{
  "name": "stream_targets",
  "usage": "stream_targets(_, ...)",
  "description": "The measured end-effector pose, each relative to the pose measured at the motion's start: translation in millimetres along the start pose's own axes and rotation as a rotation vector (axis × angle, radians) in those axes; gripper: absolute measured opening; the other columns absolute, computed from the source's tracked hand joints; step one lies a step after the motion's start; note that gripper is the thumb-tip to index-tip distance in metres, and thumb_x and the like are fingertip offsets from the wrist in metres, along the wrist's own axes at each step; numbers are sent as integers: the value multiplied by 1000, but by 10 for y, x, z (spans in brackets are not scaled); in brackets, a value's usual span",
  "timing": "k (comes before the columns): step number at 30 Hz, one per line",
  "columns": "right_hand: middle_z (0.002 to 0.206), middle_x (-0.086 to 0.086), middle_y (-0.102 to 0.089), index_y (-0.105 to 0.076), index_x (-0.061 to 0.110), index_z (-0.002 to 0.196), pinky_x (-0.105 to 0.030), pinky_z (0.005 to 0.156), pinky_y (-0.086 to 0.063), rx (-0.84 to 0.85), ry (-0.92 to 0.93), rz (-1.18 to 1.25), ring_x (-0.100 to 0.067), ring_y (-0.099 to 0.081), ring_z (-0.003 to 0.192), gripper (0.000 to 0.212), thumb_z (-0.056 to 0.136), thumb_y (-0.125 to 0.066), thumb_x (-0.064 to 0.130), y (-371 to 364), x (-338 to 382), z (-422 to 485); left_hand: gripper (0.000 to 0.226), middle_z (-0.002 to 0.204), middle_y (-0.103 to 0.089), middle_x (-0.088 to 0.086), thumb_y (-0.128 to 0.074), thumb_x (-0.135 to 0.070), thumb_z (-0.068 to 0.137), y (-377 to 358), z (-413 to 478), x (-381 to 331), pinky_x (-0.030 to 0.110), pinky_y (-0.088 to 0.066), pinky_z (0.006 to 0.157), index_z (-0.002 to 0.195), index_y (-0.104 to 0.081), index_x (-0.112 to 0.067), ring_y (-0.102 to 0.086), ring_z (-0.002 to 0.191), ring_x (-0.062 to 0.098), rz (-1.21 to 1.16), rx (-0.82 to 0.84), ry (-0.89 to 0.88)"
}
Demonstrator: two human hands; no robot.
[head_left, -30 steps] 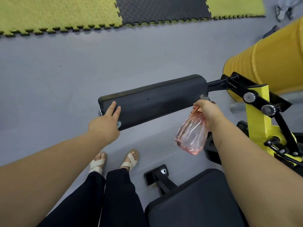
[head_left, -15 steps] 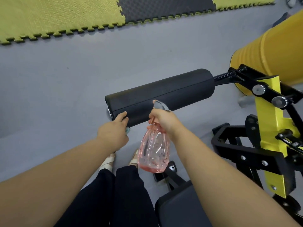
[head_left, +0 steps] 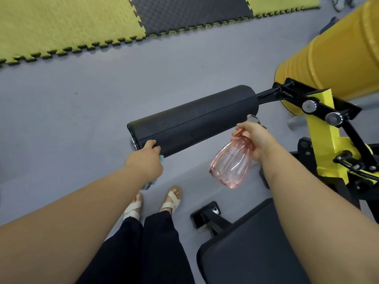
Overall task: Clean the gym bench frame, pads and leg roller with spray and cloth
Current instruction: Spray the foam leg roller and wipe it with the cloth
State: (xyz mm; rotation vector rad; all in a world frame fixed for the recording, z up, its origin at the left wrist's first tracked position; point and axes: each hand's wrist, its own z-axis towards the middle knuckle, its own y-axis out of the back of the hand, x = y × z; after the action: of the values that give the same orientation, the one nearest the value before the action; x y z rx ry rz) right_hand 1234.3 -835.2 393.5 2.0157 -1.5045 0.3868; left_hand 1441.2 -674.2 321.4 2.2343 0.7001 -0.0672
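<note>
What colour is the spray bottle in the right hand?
The spray bottle is translucent pink; head view shows it best.

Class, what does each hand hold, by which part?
Right hand: pink clear plastic spray bottle, by its neck. Left hand: teal cloth, bunched in its palm.

We are seeing the black leg roller (head_left: pixel 194 121) lying level, faint droplets speckling its near side. The clear pink spray bottle (head_left: pixel 231 162) is hanging tilted just beside the roller's right end. A teal cloth (head_left: pixel 148 184) is peeking out under its left end. The yellow-and-black frame (head_left: pixel 326 136) is standing right of the roller.
</note>
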Motion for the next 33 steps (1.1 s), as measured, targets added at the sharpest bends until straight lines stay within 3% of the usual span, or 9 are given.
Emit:
stream_targets(6,71,-8,-58,-54,6,80,-30,54,-50,73,-54,79,-16,-59,49,7,83,-56,11,-313,-433,-169,40,151,-28,-11,-42,-18,93,56,-133,-56,30,-43,91,129,-50,-35,-48,122,18,-253,-48,-72)
stream_targets(9,78,-7,-61,-59,6,92,-33,62,-56,94,-16,57,-17,-67,61,17,84,-65,21,-393,-637,-325,29,127,-56,-5,-44,-22,91,113,-285,-122,28,-45,80,109,-60,-39,-54,100,16,-505,-13,-97)
stream_targets(11,82,-3,-62,-61,14,97,-31,65,-54,153,109,69,-18,-68,73,18,85,-68,26,-415,-746,-472,27,123,-58,-9,-52,-31,87,151,-418,-219,28,-46,86,110,-58,-41,-55,105,13,-587,49,-189)
stream_targets(13,87,0,-62,-60,21,102,-26,69,-54,201,289,67,-16,-66,80,19,86,-67,28,-412,-825,-638,53,129,-53,-16,-65,-47,78,175,-539,-363,26,-41,94,127,-47,-41,-51,114,8,-512,127,-324)
stream_targets(16,92,3,-64,-62,26,105,-28,77,-56,181,484,116,-13,-63,85,23,83,-69,29,-322,-883,-817,98,131,-50,-19,-75,-62,58,153,-631,-619,28,-44,94,140,-26,-41,-52,115,8,-306,162,-432)
stream_targets(20,89,13,-68,-63,23,105,-24,75,-52,85,606,247,-10,-62,82,19,86,-66,21,-14,-967,-913,98,129,-53,-13,-79,-57,56,66,-637,-952,33,-49,88,138,-29,-37,-54,111,12,-141,55,-475)
stream_targets(26,106,8,-68,-68,39,97,-42,90,-50,-132,570,469,-15,-63,89,16,82,-63,35,624,-1247,-978,83,124,-54,-12,-77,-49,60,-144,-719,-1673,28,-48,79,132,-36,-34,-56,107,15,12,62,-599)
stream_targets(30,91,-1,-67,-72,26,85,-45,92,-50,-259,314,755,-19,-66,90,20,73,-75,40,1151,-1530,-982,80,124,-52,-11,-76,-48,61,-419,-820,-2345,28,-46,79,130,-38,-36,-55,109,16,60,27,-658)
stream_targets(33,104,-5,-70,-69,26,92,-51,96,-48,-215,192,710,-23,-65,104,12,80,-72,28,1500,-1829,-972,72,126,-50,-10,-72,-46,65,-641,-881,-2833,30,-47,77,128,-40,-37,-57,107,19,93,8,-701)
